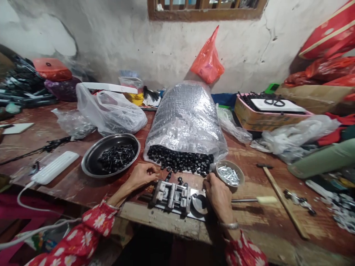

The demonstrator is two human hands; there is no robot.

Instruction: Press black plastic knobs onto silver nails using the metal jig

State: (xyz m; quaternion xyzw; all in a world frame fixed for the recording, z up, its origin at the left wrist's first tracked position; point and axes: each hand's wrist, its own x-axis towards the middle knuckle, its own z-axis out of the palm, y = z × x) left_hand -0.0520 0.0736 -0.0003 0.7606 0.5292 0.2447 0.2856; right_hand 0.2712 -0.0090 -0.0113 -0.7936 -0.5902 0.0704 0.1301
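Note:
My left hand (142, 175) is at the left of a small metal jig (172, 196), its fingers curled together; anything in them is too small to make out. The jig sits at the table's front edge, beside a round metal piece (199, 204). My right hand (219, 192) is closed to the right of that piece, and its fingertips are hidden. Close by it stands a small bowl (240, 181) of silver screws or pins (227, 174). Black round parts (180, 162) spill from a large clear plastic bag (191, 118) behind the jig. A loose black part (168, 176) lies near my left fingers.
On the left are a steel bowl (86, 166) of black pieces with metal shafts and a white power strip (57, 167). A screwdriver (266, 200), a hammer (283, 199) and a green bottle (323, 159) lie on the right. Plastic bags and a box (257, 116) stand behind.

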